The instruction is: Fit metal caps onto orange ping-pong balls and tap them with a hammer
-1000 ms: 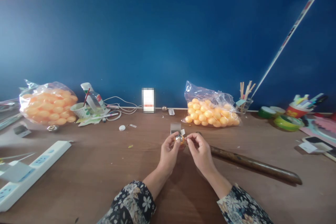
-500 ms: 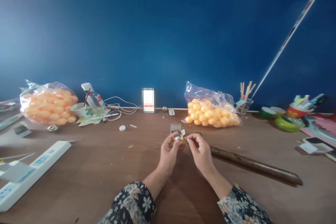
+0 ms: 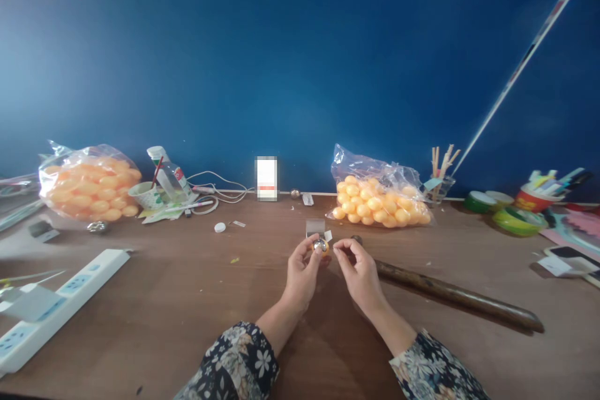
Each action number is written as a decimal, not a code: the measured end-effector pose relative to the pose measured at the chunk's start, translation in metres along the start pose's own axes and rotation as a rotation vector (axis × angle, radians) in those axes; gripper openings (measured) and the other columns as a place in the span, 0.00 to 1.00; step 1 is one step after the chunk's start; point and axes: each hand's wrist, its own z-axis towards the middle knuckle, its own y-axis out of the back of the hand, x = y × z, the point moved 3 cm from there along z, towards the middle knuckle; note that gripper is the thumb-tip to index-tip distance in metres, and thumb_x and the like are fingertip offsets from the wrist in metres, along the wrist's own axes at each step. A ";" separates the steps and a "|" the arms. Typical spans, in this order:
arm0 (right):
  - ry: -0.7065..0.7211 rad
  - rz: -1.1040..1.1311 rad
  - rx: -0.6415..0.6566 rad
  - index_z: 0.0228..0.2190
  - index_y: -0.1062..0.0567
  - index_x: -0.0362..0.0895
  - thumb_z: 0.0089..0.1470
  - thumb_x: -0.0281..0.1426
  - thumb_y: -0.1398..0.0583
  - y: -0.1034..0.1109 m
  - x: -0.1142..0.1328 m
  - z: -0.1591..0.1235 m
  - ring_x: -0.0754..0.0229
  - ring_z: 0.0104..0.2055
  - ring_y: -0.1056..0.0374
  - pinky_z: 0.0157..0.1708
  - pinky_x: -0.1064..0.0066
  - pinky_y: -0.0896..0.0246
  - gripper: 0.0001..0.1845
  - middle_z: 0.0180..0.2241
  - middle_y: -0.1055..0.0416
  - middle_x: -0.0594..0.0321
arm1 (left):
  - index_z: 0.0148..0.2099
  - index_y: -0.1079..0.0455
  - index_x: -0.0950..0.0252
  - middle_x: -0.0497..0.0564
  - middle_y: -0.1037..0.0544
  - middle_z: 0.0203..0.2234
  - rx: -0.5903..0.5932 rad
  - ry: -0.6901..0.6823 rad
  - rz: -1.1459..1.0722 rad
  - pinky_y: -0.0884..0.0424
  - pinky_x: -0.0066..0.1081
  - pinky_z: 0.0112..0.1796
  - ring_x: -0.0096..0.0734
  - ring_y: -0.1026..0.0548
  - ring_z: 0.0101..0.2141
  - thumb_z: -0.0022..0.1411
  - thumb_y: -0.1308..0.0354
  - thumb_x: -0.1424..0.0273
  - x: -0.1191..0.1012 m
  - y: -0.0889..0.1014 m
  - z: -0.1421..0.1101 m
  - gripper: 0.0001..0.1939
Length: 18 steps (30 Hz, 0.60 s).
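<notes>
Between the thumb and fingers of my left hand [image 3: 301, 270] is a small ball [image 3: 320, 245], shiny silver like a mirror on most of its visible side and orange along its right edge. My right hand [image 3: 359, 272] is just to the right, a small gap away from the ball. Its thumb and forefinger are pinched together; whatever they hold is too small to make out. Just beyond my left fingertips lies a grey reflective piece [image 3: 315, 226] with a small white tab [image 3: 328, 235] at its corner.
A dark wooden stick [image 3: 462, 295] lies right of my hands. Clear bags of orange balls stand at the back right [image 3: 375, 203] and far left [image 3: 91, 190]. A white power strip [image 3: 75, 290] is at left, tape rolls [image 3: 518, 220] at right. A blue partition [image 3: 300, 75] rises behind.
My right fingertips have come slightly away from the ball, leaving a small gap. My left hand keeps its hold on the ball. The view has shifted slightly.
</notes>
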 end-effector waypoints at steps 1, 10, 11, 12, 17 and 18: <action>-0.002 0.001 -0.001 0.31 0.29 0.45 0.56 0.36 0.45 0.000 0.000 0.000 0.59 0.28 0.33 0.29 0.71 0.37 0.08 0.29 0.28 0.61 | 0.49 0.29 0.66 0.54 0.22 0.35 -0.002 0.000 -0.002 0.25 0.32 0.38 0.29 0.23 0.30 0.49 0.34 0.61 0.000 0.000 0.000 0.26; -0.017 0.009 0.009 0.31 0.29 0.45 0.56 0.35 0.45 -0.001 0.001 -0.001 0.60 0.28 0.34 0.30 0.71 0.36 0.07 0.28 0.29 0.62 | 0.49 0.29 0.66 0.55 0.21 0.36 -0.009 0.008 -0.007 0.25 0.35 0.40 0.32 0.22 0.32 0.48 0.34 0.60 0.000 -0.001 -0.001 0.26; -0.017 0.010 0.009 0.31 0.29 0.45 0.56 0.35 0.45 -0.001 0.002 -0.001 0.60 0.28 0.34 0.30 0.71 0.36 0.07 0.28 0.30 0.62 | 0.49 0.29 0.66 0.55 0.21 0.37 -0.007 0.007 -0.003 0.25 0.35 0.40 0.32 0.22 0.32 0.48 0.34 0.60 0.000 -0.001 -0.001 0.26; -0.017 0.011 0.011 0.31 0.29 0.45 0.56 0.35 0.45 -0.001 0.002 -0.001 0.60 0.28 0.34 0.30 0.71 0.35 0.07 0.28 0.29 0.62 | 0.49 0.29 0.65 0.56 0.21 0.37 -0.004 0.006 0.000 0.25 0.35 0.40 0.33 0.22 0.33 0.49 0.34 0.60 0.001 -0.001 0.000 0.26; -0.022 0.012 0.017 0.31 0.29 0.45 0.56 0.35 0.45 -0.001 0.003 0.000 0.59 0.29 0.33 0.31 0.70 0.35 0.08 0.29 0.29 0.61 | 0.50 0.30 0.65 0.56 0.22 0.38 0.018 -0.001 0.008 0.25 0.33 0.39 0.32 0.22 0.33 0.51 0.35 0.60 0.002 -0.001 0.000 0.25; -0.024 0.010 0.017 0.31 0.29 0.45 0.56 0.35 0.45 -0.001 0.003 0.000 0.59 0.29 0.33 0.31 0.70 0.35 0.08 0.29 0.29 0.61 | 0.50 0.30 0.65 0.55 0.22 0.38 0.018 -0.002 0.005 0.25 0.33 0.39 0.32 0.22 0.33 0.51 0.35 0.60 0.002 -0.001 0.000 0.25</action>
